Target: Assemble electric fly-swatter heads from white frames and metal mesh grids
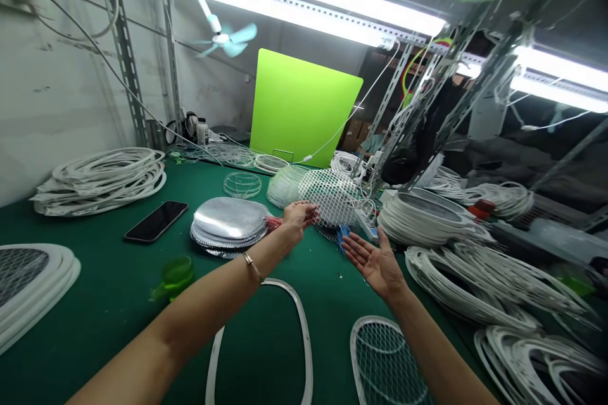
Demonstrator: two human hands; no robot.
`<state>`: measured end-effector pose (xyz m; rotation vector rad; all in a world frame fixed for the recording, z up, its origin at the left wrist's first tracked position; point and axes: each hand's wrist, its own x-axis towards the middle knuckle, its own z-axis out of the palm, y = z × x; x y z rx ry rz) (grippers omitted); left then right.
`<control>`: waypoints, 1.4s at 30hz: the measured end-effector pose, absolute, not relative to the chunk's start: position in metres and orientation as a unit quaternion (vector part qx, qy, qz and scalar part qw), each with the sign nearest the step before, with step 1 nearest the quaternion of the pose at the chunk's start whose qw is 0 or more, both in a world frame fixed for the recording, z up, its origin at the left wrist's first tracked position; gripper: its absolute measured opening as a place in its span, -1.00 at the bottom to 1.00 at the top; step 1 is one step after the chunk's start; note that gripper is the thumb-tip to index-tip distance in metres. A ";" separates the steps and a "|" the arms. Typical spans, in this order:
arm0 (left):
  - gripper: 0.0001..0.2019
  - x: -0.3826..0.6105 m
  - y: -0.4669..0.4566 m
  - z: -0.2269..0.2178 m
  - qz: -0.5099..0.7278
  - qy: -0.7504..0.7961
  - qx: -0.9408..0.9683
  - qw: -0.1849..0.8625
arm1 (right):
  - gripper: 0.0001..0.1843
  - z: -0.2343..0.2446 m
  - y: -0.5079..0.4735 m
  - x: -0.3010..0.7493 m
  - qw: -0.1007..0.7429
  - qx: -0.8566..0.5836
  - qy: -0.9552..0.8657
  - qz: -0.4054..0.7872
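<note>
My left hand (299,215) reaches forward, its fingers pinched on the left edge of an oval metal mesh sheet (329,196). The sheet is tilted up off the table, its open diamond holes facing me. My right hand (375,262) is open, palm turned up and fingers spread, just below and right of the sheet. Blue wires (341,235) lie under the sheet near my right fingertips. Beside my left wrist sits a stack of shiny mesh sheets (228,220) with red wires (273,223) at its right side. A white oval frame (304,342) lies nearer me, partly behind my left forearm.
A framed mesh piece (387,354) lies by my right forearm. White frames are piled at left (99,180) and right (422,221). A phone (156,221), a green cup (178,275) and a wire dome (242,185) lie on the green table. Metal posts rise behind.
</note>
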<state>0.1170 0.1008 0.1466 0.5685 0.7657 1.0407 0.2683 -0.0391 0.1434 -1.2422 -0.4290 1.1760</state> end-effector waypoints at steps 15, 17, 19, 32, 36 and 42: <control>-0.21 -0.089 -0.093 0.063 0.192 0.380 0.831 0.358 | -0.39 0.087 -0.143 0.126 0.636 -0.481 -0.082 0.599; -0.10 -0.104 -0.115 0.039 0.137 0.349 0.899 0.228 | -0.40 0.077 -0.149 0.118 0.625 -0.483 -0.078 0.608; -0.05 -0.106 -0.128 0.022 0.121 0.353 0.914 0.160 | -0.41 0.069 -0.151 0.110 0.613 -0.482 -0.082 0.620; -0.45 -0.097 -0.087 0.068 0.296 0.474 0.489 0.669 | -0.19 0.069 -0.174 0.088 0.533 -0.509 -0.067 0.673; -0.54 -0.093 -0.085 0.058 0.291 0.474 0.479 0.679 | -0.12 0.063 -0.181 0.083 0.512 -0.552 -0.063 0.656; -0.42 -0.106 -0.079 0.055 0.267 0.523 0.510 0.628 | -0.06 0.054 -0.177 0.088 0.515 -0.578 -0.048 0.631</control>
